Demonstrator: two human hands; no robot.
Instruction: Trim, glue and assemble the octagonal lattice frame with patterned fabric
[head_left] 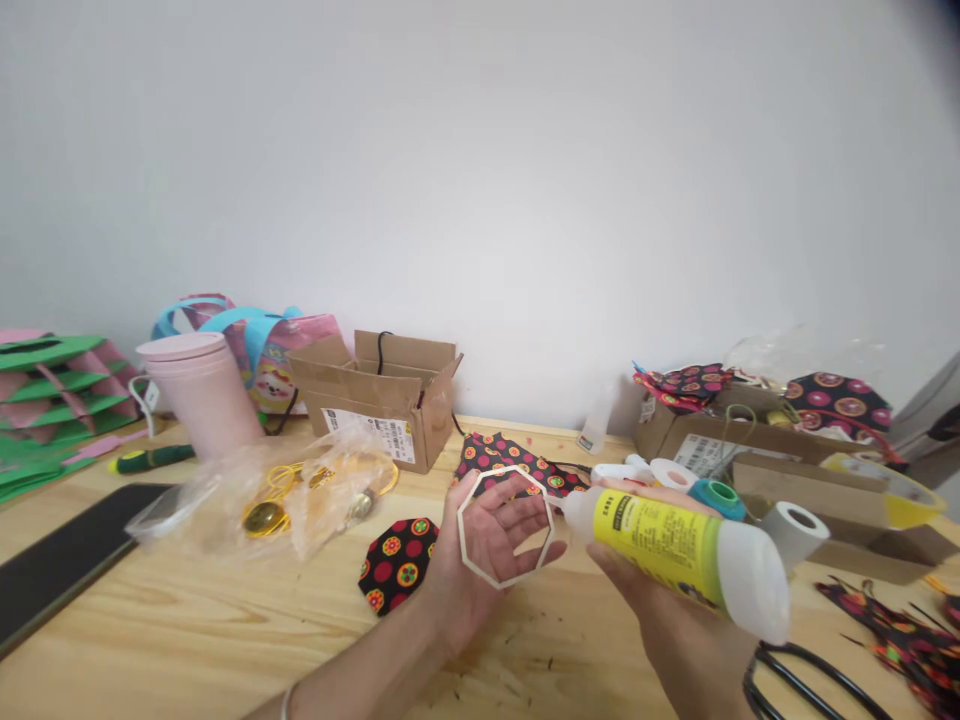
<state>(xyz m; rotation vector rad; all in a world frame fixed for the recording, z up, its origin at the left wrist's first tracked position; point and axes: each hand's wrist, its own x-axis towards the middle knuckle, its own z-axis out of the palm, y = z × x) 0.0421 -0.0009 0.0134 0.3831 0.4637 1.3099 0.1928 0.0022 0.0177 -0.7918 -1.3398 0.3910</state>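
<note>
My left hand [487, 540] is palm up over the wooden table [187, 620], fingers stretched out, with a thin white octagonal frame [507, 525] resting on them. My right hand [660, 610] is wrapped round a white glue bottle with a yellow label [675, 550], held sideways. Its nozzle points left and touches the frame's right edge. A black octagonal fabric piece with red and yellow dots [397, 562] lies on the table just left of my left wrist.
An open cardboard box [382, 395], a pink cup [202, 390], a clear bag with gold rings [292, 495], and a dark tablet [67, 560] sit left. Tape rolls [799, 530], boxes with patterned fabric [750, 420] and black scissors [810, 685] lie right.
</note>
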